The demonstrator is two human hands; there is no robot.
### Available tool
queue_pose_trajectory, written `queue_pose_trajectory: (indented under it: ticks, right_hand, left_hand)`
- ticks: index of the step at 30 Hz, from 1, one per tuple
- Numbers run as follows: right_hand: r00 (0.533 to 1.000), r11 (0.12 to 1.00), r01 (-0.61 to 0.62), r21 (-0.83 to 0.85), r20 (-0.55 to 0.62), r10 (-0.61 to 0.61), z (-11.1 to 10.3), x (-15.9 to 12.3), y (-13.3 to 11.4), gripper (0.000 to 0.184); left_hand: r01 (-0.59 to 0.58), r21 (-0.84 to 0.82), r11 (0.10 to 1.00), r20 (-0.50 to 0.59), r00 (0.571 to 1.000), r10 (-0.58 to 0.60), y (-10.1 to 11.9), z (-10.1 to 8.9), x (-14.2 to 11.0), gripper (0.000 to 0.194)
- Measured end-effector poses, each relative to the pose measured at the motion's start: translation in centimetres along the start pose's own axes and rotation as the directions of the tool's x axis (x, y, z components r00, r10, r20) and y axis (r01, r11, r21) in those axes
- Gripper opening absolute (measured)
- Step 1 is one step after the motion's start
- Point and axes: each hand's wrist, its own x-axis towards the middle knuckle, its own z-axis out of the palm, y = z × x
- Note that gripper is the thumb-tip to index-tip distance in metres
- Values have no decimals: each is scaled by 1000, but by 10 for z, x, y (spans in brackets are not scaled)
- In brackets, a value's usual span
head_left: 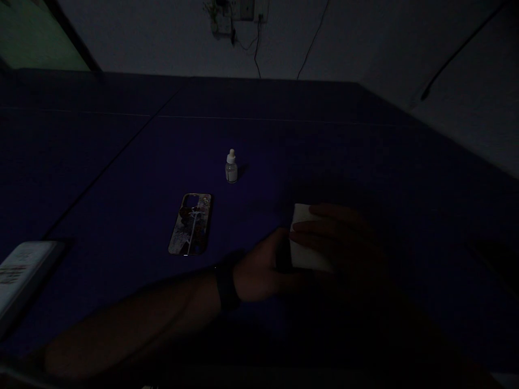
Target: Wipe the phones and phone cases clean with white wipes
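A white cloth (304, 256) is held under the bent fingers of the right hand (344, 235), which are laid across it from three o'clock; its near part is lost in shadow. Just beside it, towards eight o'clock, the left hand (259, 273) is set with thumb and fingers parted around something dark. What that is, and how firmly it is gripped, cannot be told. The hands are probably brought together so that the cloth can be steadied from both sides. A dark band (227, 286) is worn on the left wrist.

Towards nine o'clock from the cloth, a patterned phone case (190, 224) is laid flat, perhaps set aside to leave room for the hands. Near ten o'clock a small dropper bottle (231, 172) is stood upright, seemingly kept within reach. Farther out, between eight and nine, a white box (24, 265) is cut off by the frame. All are borne by a blue table (259, 140); beyond, towards eleven, cables (256, 51) are hung against the wall (154, 38).
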Motion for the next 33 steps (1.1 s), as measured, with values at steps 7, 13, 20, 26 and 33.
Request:
queue_pose_trajectory:
  ticks: [7, 13, 20, 26, 33]
  right_hand:
    - [1000, 1000, 31, -2, -6, -31, 0, -3, 7, 37]
    - [997, 997, -74, -31, -14, 74, 4, -4, 3, 45]
    - [999, 997, 29, 76, 15, -30, 8, -5, 2, 45]
    - [994, 994, -104, 18, -34, 105, 11, -4, 2, 46]
    - [999, 989, 36, 145, 6, -38, 7, -4, 5, 41]
  left_hand:
    - [69, 10, 998, -120, 991, -67, -4, 0, -3, 65]
    - [34, -74, 997, -46, 998, -37, -2, 3, -2, 58]
    - [86, -87, 993, -180, 978, -100, -5, 1, -1, 70]
    - [84, -74, 994, -115, 989, -92, 1, 2, 0, 71]
    - [93, -79, 992, -197, 975, -107, -2, -2, -1, 70]
